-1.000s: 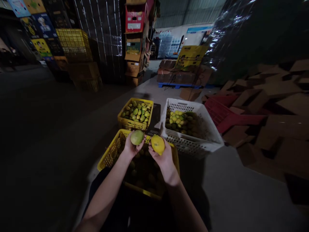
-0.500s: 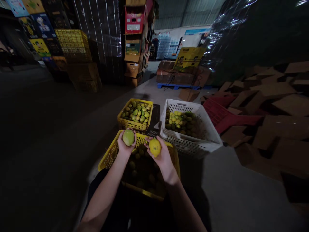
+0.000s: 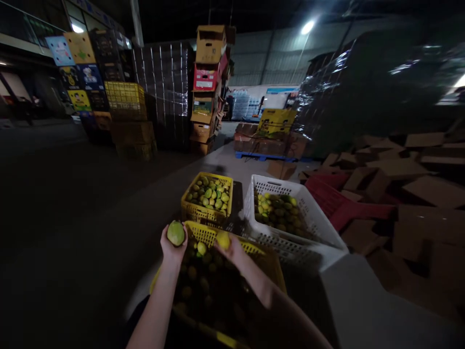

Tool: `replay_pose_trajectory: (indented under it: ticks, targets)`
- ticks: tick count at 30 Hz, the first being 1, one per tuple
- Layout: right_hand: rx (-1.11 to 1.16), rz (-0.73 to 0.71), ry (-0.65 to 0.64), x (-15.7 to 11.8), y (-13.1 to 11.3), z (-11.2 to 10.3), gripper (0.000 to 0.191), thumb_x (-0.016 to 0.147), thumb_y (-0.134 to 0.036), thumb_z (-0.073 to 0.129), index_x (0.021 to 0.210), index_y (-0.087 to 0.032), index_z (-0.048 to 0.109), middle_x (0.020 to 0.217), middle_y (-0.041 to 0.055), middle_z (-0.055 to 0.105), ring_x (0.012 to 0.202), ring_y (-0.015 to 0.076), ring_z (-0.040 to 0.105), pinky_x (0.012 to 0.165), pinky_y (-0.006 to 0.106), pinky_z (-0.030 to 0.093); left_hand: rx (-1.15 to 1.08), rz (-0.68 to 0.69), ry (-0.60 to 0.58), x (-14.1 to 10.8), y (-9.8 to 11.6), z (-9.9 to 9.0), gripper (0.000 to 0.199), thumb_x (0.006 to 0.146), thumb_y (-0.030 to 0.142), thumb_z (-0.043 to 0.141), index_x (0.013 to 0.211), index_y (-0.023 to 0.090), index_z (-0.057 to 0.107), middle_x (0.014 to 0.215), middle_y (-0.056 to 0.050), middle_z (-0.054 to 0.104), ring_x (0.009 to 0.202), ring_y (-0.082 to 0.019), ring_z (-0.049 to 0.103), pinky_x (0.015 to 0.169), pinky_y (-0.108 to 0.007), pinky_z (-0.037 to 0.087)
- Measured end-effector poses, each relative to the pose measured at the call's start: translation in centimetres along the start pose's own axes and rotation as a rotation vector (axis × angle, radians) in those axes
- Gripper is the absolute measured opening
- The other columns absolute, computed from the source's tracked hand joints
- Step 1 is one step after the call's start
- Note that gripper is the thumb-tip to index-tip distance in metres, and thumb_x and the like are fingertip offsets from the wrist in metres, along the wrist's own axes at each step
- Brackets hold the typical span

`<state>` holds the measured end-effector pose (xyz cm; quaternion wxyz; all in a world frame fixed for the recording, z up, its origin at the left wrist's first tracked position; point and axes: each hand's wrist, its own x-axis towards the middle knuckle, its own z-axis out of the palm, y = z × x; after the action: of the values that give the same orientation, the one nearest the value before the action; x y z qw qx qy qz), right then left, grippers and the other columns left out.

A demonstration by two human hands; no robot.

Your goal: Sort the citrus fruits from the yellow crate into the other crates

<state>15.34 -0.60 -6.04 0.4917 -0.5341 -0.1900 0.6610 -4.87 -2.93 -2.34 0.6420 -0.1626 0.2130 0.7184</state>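
My left hand [image 3: 173,248] is closed around a plump green lemon [image 3: 176,233], held above the left rim of the near yellow crate [image 3: 250,248]. A yellow lemon [image 3: 223,240] is in my right hand [image 3: 232,249], whose fingers are slightly blurred over the same crate. Inside that crate lie several dim lemons, one brighter yellow lemon [image 3: 201,248] among them between my hands. Just beyond stands a smaller-looking yellow crate [image 3: 189,212] full of green and yellow lemons. The white crate [image 3: 261,229] to the right holds more lemons, yellower ones at its left.
A red plastic crate [image 3: 337,206] and a heap of flattened cardboard [image 3: 392,165] lie at the right. Farther back are stacked cartons [image 3: 204,106], a blue pallet [image 3: 263,156] with boxes, and a yellow crate [image 3: 125,99] on cartons.
The view has tilted up, so everything sits lower. My left hand with the green lemon has moved left, away from my right hand. My right hand has turned palm down with the yellow lemon.
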Motion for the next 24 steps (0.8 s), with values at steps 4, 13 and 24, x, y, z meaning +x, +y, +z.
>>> replay_pose_trajectory:
  ticks: [4, 13, 24]
  targets:
    - [-0.042, -0.124, 0.065, 3.5, -6.7, 3.2, 0.019, 0.086, -0.042, 0.048, 0.085, -0.023, 0.051, 0.071, 0.0002, 0.06, 0.063, 0.015, 0.064, 0.063, 0.03, 0.057, 0.065, -0.025, -0.013, -0.1, -0.4, 0.3, 0.016, 0.086, 0.023, 0.048, 0.086, 0.02, 0.064, 0.074, -0.003, 0.069, 0.071, -0.015, 0.069, 0.062, -0.024, 0.057]
    - [-0.36, 0.108, -0.171, -3.4, 0.0, -3.8, 0.021, 0.083, -0.027, 0.049, 0.085, -0.012, 0.064, 0.088, 0.0121, 0.07, 0.07, 0.017, 0.069, 0.078, 0.035, 0.053, 0.11, -0.065, -0.018, 0.0, -1.9, 0.3, 0.018, 0.088, 0.024, 0.049, 0.078, 0.022, 0.063, 0.07, -0.001, 0.068, 0.072, -0.014, 0.068, 0.068, -0.021, 0.056]
    - [-1.633, -0.489, -0.439, -8.1, 5.1, -4.4, 0.033, 0.091, -0.028, 0.039, 0.112, -0.013, 0.06, 0.106, 0.0161, 0.071, 0.094, 0.0226, 0.071, 0.078, 0.032, 0.053, 0.301, -0.01, 0.019, 0.1, -5.4, -3.1, 0.026, 0.081, 0.024, 0.05, 0.103, 0.018, 0.062, 0.077, -0.006, 0.068, 0.068, -0.019, 0.069, 0.058, -0.028, 0.056]
